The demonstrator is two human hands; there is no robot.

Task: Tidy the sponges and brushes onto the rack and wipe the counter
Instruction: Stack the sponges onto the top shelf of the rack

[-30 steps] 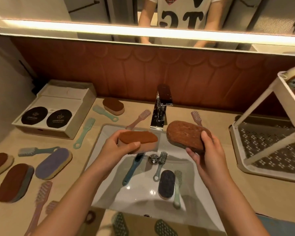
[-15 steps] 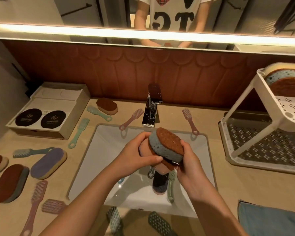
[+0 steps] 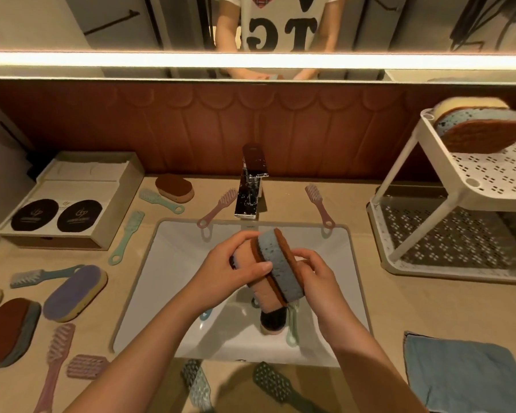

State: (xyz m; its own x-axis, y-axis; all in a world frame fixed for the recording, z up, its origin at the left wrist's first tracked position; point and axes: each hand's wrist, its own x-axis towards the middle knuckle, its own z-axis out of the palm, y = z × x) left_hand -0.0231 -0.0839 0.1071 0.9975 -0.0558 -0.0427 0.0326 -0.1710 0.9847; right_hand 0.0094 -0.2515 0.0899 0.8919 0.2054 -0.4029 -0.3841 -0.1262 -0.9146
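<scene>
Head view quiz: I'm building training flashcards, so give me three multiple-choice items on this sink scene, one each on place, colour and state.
1. Where are the two pressed-together sponges?
A. over the sink basin
B. on the rack
C. on the box

2. What colour is the folded cloth at lower right?
A. red
B. blue
C. white

3. How is the lower tier of the rack?
A. full of brushes
B. holding a cloth
C. bare

Key: 1 A, the left hand and right hand hold them above the sink; 2 B, it is pale blue; 3 C, only its perforated floor shows.
</scene>
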